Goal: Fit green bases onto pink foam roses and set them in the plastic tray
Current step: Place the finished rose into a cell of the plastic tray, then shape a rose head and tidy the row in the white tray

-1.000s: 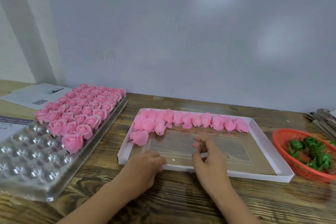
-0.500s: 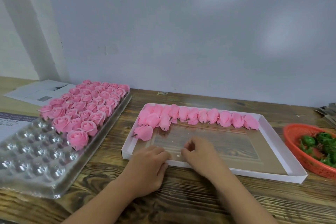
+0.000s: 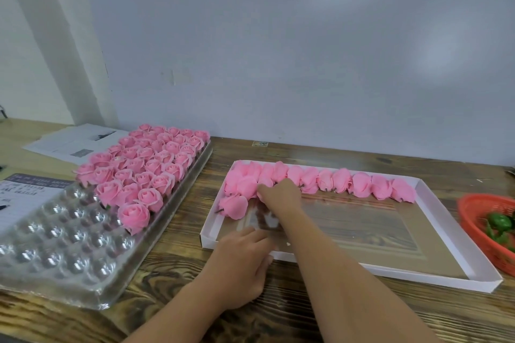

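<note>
our right hand [image 3: 280, 194] has reached from the near edge of the shallow white cardboard box [image 3: 457, 234] to its row of loose pink foam roses [image 3: 342, 185], fingers closing on one we cannot single out, while our left hand [image 3: 242, 256] rests loosely curled, so a rose comes next.

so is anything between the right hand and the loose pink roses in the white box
Nothing visible. The right hand already reaches the row of loose pink foam roses at the far side of the shallow white cardboard box, its fingertips touching them.

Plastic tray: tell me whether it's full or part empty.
Part empty. The plastic tray has upright pink roses filling its far cells; the near cells hold nothing.
</note>
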